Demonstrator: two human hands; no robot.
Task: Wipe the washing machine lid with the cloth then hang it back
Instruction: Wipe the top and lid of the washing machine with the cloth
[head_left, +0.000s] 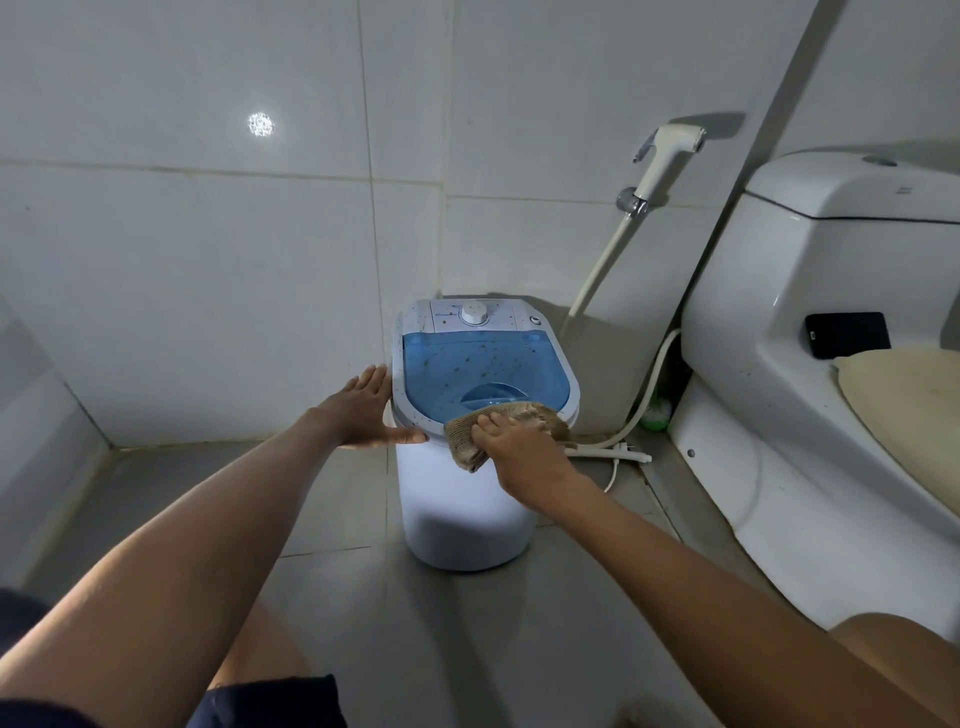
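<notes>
A person presses a brown cloth (511, 423) onto the near edge of a small washing machine's blue lid (483, 371).

The right hand (519, 441) has its grip clenched on the cloth, part of which hangs over the machine's front rim. The left hand (363, 410) lies released and flat, fingers spread against the machine's left rim. Dark specks dot the lid. A tiled wall stands close behind the machine, a toilet (810, 374) just to its right; open floor (467, 623) lies before it.
</notes>
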